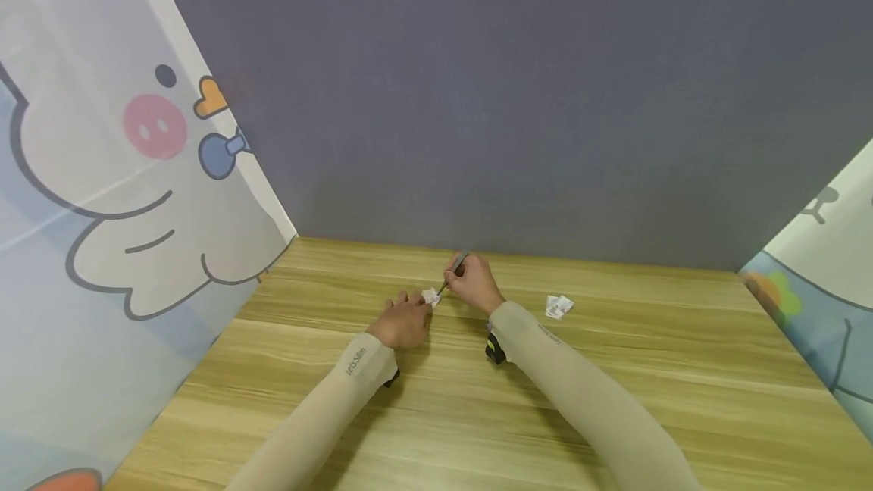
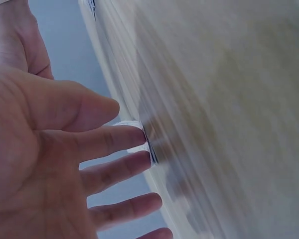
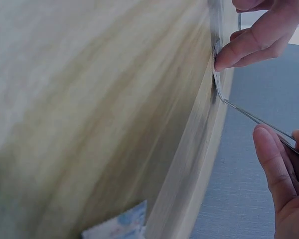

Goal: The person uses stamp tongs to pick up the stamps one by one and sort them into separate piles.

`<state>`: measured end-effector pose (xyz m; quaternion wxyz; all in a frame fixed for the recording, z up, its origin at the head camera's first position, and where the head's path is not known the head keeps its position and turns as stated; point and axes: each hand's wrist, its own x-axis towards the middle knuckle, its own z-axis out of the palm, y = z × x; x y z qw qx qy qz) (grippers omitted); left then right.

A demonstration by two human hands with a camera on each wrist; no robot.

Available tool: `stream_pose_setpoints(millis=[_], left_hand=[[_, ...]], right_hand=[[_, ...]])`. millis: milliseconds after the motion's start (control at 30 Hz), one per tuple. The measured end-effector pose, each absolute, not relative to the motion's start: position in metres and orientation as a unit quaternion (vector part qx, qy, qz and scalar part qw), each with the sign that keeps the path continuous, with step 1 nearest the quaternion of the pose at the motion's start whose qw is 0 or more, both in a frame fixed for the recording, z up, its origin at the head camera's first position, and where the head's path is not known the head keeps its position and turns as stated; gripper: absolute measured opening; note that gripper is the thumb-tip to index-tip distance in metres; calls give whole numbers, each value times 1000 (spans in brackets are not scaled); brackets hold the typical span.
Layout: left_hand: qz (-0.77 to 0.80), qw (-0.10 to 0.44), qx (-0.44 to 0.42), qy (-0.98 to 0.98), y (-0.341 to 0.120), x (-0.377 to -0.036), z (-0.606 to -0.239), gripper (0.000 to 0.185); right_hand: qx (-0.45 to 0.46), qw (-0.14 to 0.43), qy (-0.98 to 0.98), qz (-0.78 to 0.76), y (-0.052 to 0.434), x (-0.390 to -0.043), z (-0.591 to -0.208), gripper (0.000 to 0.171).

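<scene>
A pair of slim metal tweezers (image 1: 459,261) (image 3: 250,116) is pinched between thumb and fingers of my right hand (image 1: 477,286) (image 3: 287,186). Their tips meet the edge of a small pile of white paper pieces (image 1: 432,297) on the table. On the pile's left side, my left hand (image 1: 402,323) (image 2: 50,149) has its fingers spread nearly straight, palm down. Two of its fingertips rest on the paper (image 2: 131,123), as the left wrist view shows. The thumb stands off the paper.
A second little group of white printed paper pieces (image 1: 559,306) (image 3: 120,224) lies on the wooden table (image 1: 423,415), right of my right hand. A grey panel (image 1: 477,97) rises behind the table. Cartoon-printed sheets (image 1: 102,211) stand at both sides.
</scene>
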<state>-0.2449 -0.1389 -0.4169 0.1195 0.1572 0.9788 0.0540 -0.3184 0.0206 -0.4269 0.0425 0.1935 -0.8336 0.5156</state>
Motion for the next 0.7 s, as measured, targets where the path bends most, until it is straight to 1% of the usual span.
stream_pose_setpoints(millis=[200,367,567,700], left_hand=[[45,120,160,979,-134,-244,-414,41],[51,119,159,979,-133,-246,-415,41],[70,116,157,978,-138,-248,-417,42],[92,116,150,978,-143,-251,-419,41]], right_hand=[[187,38,-835,515,28,-316,-424,6],[179,39,-844,504,39,-316,-419,10],[192,49,-855,480,64,-312,-407,13],[203,62,-862,461,84,-306,-400,11]])
